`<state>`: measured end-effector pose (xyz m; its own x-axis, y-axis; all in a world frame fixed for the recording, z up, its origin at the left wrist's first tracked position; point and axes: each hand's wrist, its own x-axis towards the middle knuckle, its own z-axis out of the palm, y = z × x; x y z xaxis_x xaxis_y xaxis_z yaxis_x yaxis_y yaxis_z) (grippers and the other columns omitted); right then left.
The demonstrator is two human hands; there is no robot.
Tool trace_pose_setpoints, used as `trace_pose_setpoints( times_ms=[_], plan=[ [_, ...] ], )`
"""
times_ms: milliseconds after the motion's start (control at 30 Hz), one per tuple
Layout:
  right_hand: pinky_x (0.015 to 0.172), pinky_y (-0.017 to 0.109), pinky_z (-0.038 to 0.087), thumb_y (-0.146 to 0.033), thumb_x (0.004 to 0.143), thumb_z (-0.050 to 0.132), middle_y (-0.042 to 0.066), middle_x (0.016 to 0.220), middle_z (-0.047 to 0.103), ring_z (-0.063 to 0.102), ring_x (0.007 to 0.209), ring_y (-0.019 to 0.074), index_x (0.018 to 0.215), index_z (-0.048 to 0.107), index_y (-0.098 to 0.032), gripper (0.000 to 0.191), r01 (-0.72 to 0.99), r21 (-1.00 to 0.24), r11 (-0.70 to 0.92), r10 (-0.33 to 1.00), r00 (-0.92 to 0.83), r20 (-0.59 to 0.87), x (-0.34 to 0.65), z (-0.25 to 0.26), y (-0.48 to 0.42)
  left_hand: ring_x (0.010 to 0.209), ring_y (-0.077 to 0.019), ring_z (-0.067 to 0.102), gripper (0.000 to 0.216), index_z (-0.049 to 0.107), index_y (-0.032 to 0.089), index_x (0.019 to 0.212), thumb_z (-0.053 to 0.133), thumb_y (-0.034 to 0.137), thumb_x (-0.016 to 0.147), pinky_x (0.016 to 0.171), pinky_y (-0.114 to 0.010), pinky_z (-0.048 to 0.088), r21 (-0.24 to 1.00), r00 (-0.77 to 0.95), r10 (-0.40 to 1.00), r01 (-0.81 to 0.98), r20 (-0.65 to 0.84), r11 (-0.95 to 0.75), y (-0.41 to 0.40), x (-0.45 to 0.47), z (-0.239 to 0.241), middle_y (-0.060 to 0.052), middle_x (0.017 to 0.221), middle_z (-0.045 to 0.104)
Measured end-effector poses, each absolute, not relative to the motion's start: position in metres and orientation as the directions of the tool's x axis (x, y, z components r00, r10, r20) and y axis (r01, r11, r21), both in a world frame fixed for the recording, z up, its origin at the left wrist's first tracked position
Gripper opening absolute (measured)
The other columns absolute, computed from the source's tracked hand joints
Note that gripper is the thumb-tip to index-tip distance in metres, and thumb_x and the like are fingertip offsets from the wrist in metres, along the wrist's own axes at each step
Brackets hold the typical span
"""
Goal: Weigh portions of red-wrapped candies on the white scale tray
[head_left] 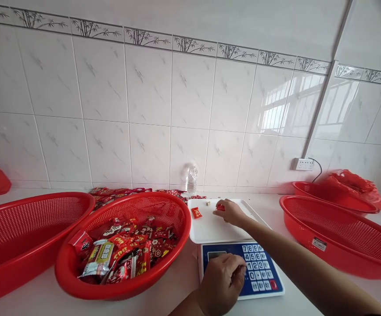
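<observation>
My right hand (231,212) is over the white tray (206,235) of a digital scale, its fingers pinching a small red packet (221,207). Another small red packet (196,213) lies flat on the tray's left side, with a small pale piece (208,203) near the back edge. In front of the scale's blue keypad panel (258,270), my left hand (223,281) is closed with its fingers curled; anything inside is hidden. Left of the scale stands a red oval basket (124,293) holding many wrapped snack packets (124,252), mostly red.
An oval red basket (29,259) stands at far left. More red packets (111,193) lie along the wall beside a clear plastic bottle (192,177). On the right are red baskets (338,250), red plastic bags (351,184) and a wall socket strip (304,164).
</observation>
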<state>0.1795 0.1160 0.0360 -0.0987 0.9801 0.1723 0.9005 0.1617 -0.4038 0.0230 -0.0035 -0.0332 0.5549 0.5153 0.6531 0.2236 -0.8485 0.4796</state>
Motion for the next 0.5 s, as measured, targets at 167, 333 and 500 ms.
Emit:
trace_pose_setpoints(
  times_ms=[167,333,500],
  plan=[
    [0.083,0.039,0.053,-0.035,0.093,0.056,0.008,0.119,0.059,0.061,0.098,0.0185,0.122,0.055,-0.017,0.034,0.882,-0.445,0.151,0.986,-0.101,0.135,0.158,0.044,0.151,0.057,-0.0127,0.054,0.014,0.061,0.018,0.088,0.047,0.021,0.088,0.052,-0.022,0.038,0.446,0.534,0.476,0.195,0.699,-0.874,0.002,0.026,-0.039,-0.002,0.067,0.061],
    [0.086,0.041,0.052,-0.034,0.093,0.056,0.008,0.122,0.058,0.06,0.102,0.0196,0.121,0.056,-0.018,0.033,0.911,-0.392,0.129,0.991,-0.102,0.088,0.147,0.041,0.162,0.051,-0.0116,0.05,0.014,0.061,0.018,0.086,0.048,0.021,0.086,0.048,-0.022,0.034,0.422,0.513,0.456,0.19,0.728,-0.887,0.007,0.028,-0.043,-0.002,0.063,0.059],
    [0.086,0.04,0.052,-0.034,0.093,0.056,0.008,0.122,0.058,0.061,0.101,0.0191,0.121,0.056,-0.018,0.032,0.923,-0.378,0.074,0.996,-0.088,-0.021,0.153,0.042,0.155,0.054,-0.0127,0.053,0.014,0.061,0.019,0.086,0.047,0.021,0.087,0.05,-0.022,0.037,0.433,0.533,0.468,0.199,0.705,-0.879,0.003,0.027,-0.04,-0.002,0.066,0.062]
  ],
)
